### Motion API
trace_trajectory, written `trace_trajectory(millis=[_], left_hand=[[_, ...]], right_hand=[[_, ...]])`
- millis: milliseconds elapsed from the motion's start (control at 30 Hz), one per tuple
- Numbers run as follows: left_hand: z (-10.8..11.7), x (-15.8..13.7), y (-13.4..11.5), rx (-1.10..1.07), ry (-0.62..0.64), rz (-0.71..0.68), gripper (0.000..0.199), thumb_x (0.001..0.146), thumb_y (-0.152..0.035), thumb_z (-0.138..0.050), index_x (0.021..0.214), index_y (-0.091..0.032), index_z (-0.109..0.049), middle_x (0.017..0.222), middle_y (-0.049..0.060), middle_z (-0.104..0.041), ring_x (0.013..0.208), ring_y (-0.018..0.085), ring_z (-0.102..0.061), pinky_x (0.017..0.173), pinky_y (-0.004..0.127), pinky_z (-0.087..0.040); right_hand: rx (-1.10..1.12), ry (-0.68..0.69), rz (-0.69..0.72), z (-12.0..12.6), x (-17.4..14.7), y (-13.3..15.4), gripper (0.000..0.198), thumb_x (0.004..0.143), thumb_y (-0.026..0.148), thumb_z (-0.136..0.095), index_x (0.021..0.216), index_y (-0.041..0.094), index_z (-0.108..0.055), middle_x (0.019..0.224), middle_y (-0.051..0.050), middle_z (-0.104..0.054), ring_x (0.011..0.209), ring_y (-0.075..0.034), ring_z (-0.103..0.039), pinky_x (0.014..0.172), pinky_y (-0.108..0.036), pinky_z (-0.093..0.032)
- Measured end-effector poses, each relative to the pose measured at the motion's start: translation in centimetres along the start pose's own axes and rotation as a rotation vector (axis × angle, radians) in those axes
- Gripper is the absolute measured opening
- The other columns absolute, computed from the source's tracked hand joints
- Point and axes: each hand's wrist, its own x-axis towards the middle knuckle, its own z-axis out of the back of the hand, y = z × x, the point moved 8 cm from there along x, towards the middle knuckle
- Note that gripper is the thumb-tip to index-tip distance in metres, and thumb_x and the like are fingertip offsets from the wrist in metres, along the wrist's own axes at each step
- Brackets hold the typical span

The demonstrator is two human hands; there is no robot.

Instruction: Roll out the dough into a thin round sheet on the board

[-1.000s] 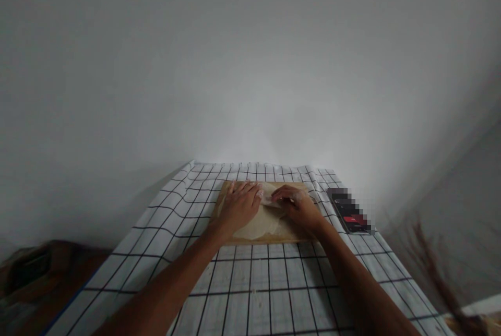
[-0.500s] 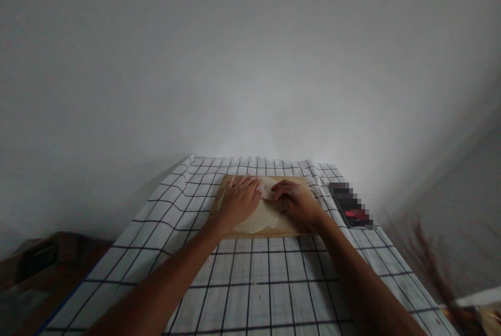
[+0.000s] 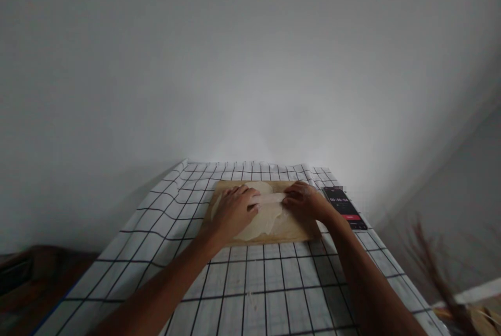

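A thin, pale sheet of dough point(image 3: 256, 224) with an uneven edge lies spread on a wooden board point(image 3: 299, 232). Across it runs a pale, floury rolling pin point(image 3: 271, 199), its middle showing between my hands. My left hand point(image 3: 237, 205) curls over the pin's left end, thumb on the near side. At the right end, my right hand point(image 3: 307, 200) has its fingers bent around the pin. Both of the pin's ends are hidden under my hands.
A white cloth with dark grid lines point(image 3: 256, 278) covers the table. To the right of the board lies a phone point(image 3: 344, 208) with a lit timer screen. A plain wall point(image 3: 250, 91) rises behind the table. Thin reddish stems point(image 3: 430, 268) stand past the right edge.
My hands have moved apart, baring more of the rolling pin between them. The left hand shifted left and toward me, the right hand to the right. The view has tilted slightly.
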Motion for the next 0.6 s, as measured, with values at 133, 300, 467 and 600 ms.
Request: trace_trajectory(millis=[133,300,467,600], left_hand=[[-0.3,0.0,-0.3,-0.009,0.009,-0.009,0.027,0.084,-0.031,-0.066,0.111,-0.026,-0.067,0.107,0.004,-0.068,0.105,0.025,-0.06,0.098,0.041,-0.04],[-0.3,0.1,0.6,-0.038,-0.024,0.001,0.025,0.088,-0.032,-0.063,0.112,-0.025,-0.067,0.112,0.004,-0.068,0.106,0.024,-0.06,0.096,0.039,-0.043],[-0.2,0.3,1.2,-0.049,-0.048,-0.023,0.029,0.094,-0.03,-0.054,0.119,-0.022,-0.064,0.124,0.005,-0.067,0.116,0.023,-0.059,0.102,0.038,-0.043],[-0.2,0.2,1.0,-0.04,-0.056,-0.051,0.032,0.098,-0.031,-0.045,0.122,-0.021,-0.064,0.128,0.006,-0.066,0.121,0.022,-0.057,0.106,0.038,-0.041]], right_hand=[[-0.136,-0.034,0.098,-0.4,0.4,0.1,0.017,0.092,0.034,-0.062,0.098,0.023,-0.075,0.11,-0.008,-0.07,0.11,-0.023,-0.06,0.094,-0.036,-0.048],[-0.173,-0.213,-0.011,-0.1,0.4,-0.6,0.026,0.098,0.03,-0.051,0.105,0.023,-0.074,0.118,-0.009,-0.069,0.112,-0.021,-0.06,0.096,-0.035,-0.05],[-0.13,-0.195,-0.039,-0.9,0.3,-0.4,0.038,0.102,0.033,-0.037,0.12,0.019,-0.068,0.128,-0.01,-0.065,0.126,-0.021,-0.054,0.108,-0.039,-0.043],[-0.159,-0.158,-0.124,-2.1,1.0,-0.6,0.05,0.105,0.04,-0.026,0.136,0.017,-0.057,0.146,-0.01,-0.051,0.144,-0.022,-0.033,0.117,-0.047,-0.03]])
